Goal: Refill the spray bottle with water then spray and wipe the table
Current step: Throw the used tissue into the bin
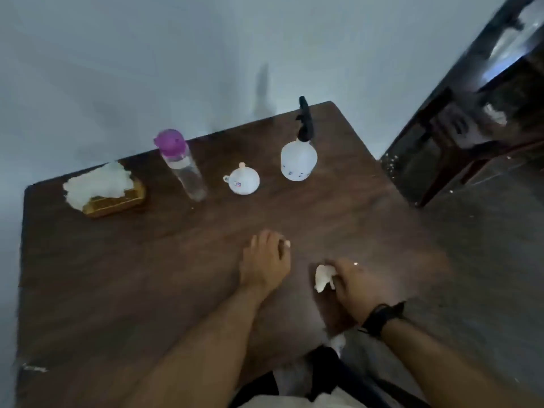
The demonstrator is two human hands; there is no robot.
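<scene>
A white spray bottle (298,160) with a black trigger head stands at the back right of the dark wooden table (147,275). A clear water bottle (184,166) with a purple cap stands left of it. Between the two lies a small white funnel (243,181). My right hand (357,285) presses a crumpled white tissue (323,276) onto the table near its front right edge. My left hand (266,262) rests on the table beside it, fingers curled, with a small white scrap showing at its fingertips.
A yellow tissue box (113,200) with white tissues bulging from its top sits at the back left. A pale wall runs behind the table. A dark wooden chair or cabinet (459,136) stands on the floor to the right.
</scene>
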